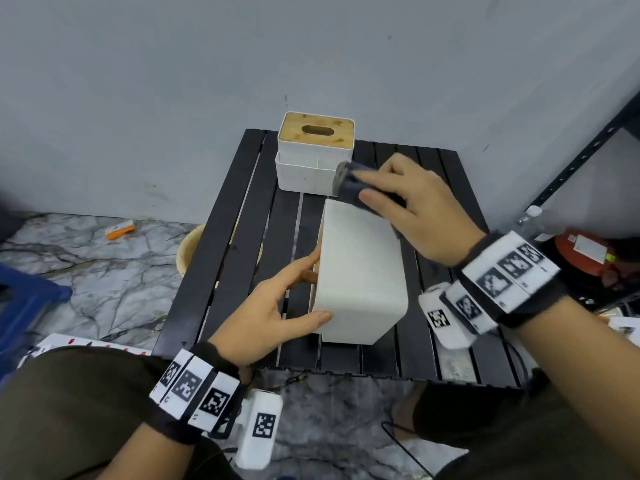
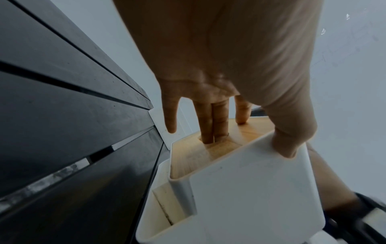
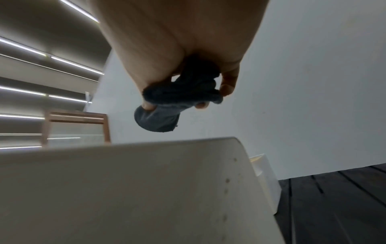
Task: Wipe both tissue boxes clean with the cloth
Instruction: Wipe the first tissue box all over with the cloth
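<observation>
A white tissue box point(image 1: 360, 271) lies on its side in the middle of the black slatted table point(image 1: 235, 244). My left hand point(image 1: 294, 292) grips its near left end: the thumb point(image 2: 286, 145) presses the white top face, and two fingers point(image 2: 211, 125) reach into the slot of its wooden lid point(image 2: 188, 158). My right hand point(image 1: 398, 199) holds a bunched dark grey cloth point(image 1: 346, 187) just over the box's far end; from the right wrist the cloth point(image 3: 165, 112) hangs slightly above the box point(image 3: 125, 189). The second tissue box point(image 1: 315, 154), with a bamboo lid, stands upright at the table's back edge.
A grey wall rises right behind the table. A cream bowl point(image 1: 188, 251) sits on the marble floor under the table's left side. A dark metal shelf post point(image 1: 581, 161) and a red object point(image 1: 588, 258) stand at the right. A blue crate point(image 1: 20, 306) is at the far left.
</observation>
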